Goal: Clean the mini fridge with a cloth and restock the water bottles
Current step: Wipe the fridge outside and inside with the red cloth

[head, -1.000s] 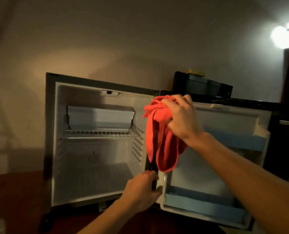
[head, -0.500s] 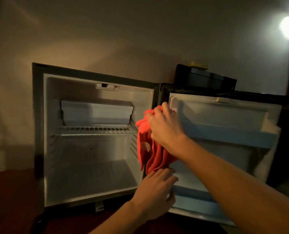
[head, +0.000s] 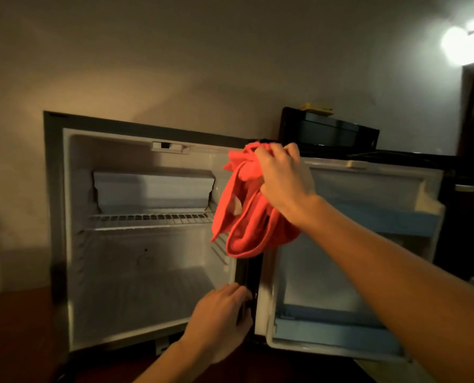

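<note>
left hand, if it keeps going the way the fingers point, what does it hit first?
The left hand points right, fingers already at the dark hinge-side edge of the mini fridge; likely that, then the open door.

Two bare forearms, no sleeves, hands ungloved

dim warm room | glaring lamp (head: 462,42) top right | soft focus | edges bowed

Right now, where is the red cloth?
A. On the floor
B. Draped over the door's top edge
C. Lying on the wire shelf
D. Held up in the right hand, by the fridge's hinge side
D: the right hand grips the bunched red cloth, which hangs in front of the open mini fridge, clear of the wire shelf.
</note>
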A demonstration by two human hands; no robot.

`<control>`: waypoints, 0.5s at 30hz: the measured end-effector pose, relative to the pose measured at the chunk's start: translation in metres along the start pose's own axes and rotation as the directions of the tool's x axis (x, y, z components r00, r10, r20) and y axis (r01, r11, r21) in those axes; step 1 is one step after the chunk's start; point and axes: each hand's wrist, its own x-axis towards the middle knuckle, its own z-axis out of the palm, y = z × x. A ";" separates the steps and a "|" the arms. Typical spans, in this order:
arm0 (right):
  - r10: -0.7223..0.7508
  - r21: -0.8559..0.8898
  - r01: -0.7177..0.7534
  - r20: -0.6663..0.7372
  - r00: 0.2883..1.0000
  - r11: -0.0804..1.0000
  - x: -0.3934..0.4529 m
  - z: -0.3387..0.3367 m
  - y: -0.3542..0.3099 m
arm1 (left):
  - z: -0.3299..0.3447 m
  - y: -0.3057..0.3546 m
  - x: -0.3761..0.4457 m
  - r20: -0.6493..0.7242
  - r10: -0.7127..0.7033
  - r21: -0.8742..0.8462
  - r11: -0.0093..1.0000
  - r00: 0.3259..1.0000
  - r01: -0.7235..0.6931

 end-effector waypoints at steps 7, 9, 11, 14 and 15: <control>-0.133 -0.005 0.135 0.151 0.980 0.991 -0.049 0.028 -0.031 | -0.005 0.000 0.002 -0.028 -0.030 0.038 0.999 0.999 0.031; -0.155 0.013 0.156 0.209 0.966 0.988 -0.065 0.031 -0.035 | -0.008 -0.001 0.001 -0.040 -0.031 0.052 0.998 0.999 0.034; -0.147 0.022 0.146 0.198 0.969 0.989 -0.069 0.031 -0.033 | -0.012 -0.002 -0.001 -0.053 -0.032 0.063 0.997 0.998 0.035; -0.120 0.059 0.112 0.162 0.979 0.992 -0.051 0.018 -0.023 | -0.019 -0.004 0.001 -0.071 -0.031 0.060 0.998 0.997 0.035; -0.099 0.083 0.087 0.147 0.984 0.993 -0.042 0.013 -0.019 | -0.021 -0.005 0.003 -0.072 -0.030 0.059 0.998 0.997 0.034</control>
